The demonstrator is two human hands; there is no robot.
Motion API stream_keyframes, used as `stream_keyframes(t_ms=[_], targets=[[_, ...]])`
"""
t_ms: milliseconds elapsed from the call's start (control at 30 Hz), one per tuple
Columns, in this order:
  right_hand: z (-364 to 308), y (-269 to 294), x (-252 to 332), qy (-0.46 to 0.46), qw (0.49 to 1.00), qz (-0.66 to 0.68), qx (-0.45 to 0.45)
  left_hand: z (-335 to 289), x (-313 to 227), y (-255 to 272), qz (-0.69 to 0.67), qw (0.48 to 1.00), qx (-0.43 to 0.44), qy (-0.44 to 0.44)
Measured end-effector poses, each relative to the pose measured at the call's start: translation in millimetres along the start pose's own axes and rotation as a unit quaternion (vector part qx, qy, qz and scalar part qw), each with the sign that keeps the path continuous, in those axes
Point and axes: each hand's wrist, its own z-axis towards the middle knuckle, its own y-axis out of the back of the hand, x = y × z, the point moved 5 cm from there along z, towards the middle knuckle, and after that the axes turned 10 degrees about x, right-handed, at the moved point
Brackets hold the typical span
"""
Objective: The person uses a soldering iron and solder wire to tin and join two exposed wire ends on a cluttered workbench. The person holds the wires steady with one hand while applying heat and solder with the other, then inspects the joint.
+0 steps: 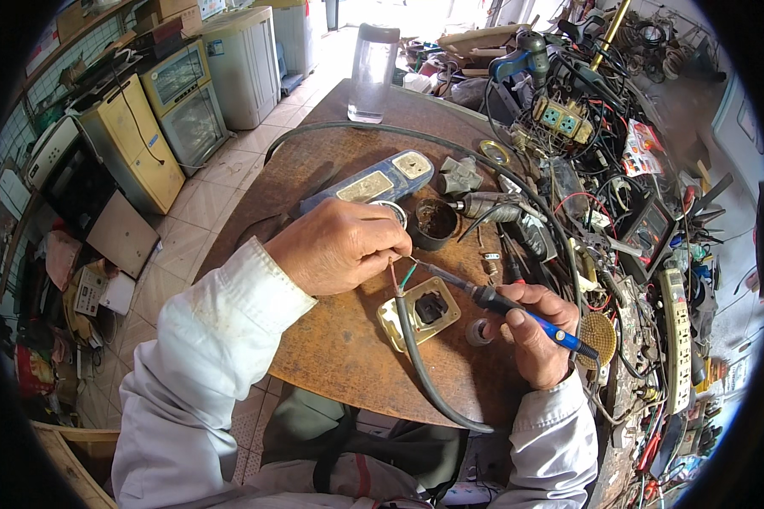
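My left hand [348,246] pinches the tip of a thin wire at the bared end of a thick black cable [418,365]. A red and a green wire [409,274] come out of that cable's cut end, just under my fingertips. My right hand [536,339] holds a soldering iron [489,297] with a blue and black handle, its tip pointing at the wire ends. Whether the tip touches them I cannot tell. Beneath the cable end lies a cream square housing [390,327] with a dark opening. Beside it stands a small round metal piece [479,332].
Beyond my hands lie a blue power strip [335,188], a dark round cup [434,225] and a grey knob-like part [460,176]. A clear bottle [372,81] stands at the far edge. Tools, cables, a multimeter [649,233] and a long socket strip [676,339] crowd the right.
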Motion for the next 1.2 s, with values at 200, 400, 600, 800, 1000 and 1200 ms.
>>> stream_keyframes(t_ms=[200,400,600,800,1000,1200], targets=[[0.3,-0.1,-0.9,0.006,1.000,0.002,-0.001,-0.1,0.0,0.2,0.000,1.000,0.002,0.006],[-0.2,-1.0,-0.3,0.008,1.000,0.006,-0.006,-0.3,0.5,-0.6,0.002,1.000,-0.001,0.005],[-0.1,0.0,-0.7,0.006,1.000,0.003,-0.004,-0.4,0.1,-0.5,0.004,1.000,0.000,0.008],[-0.4,-0.3,-1.6,0.010,1.000,0.009,-0.008,0.3,-0.8,-0.5,0.005,1.000,-0.007,-0.002],[0.5,0.2,-1.5,0.014,1.000,0.006,0.003,0.2,-2.1,0.0,0.001,1.000,-0.010,-0.002],[0.6,-0.5,-0.6,0.014,1.000,0.001,0.000,0.4,-1.9,-0.3,0.002,1.000,-0.014,-0.005]])
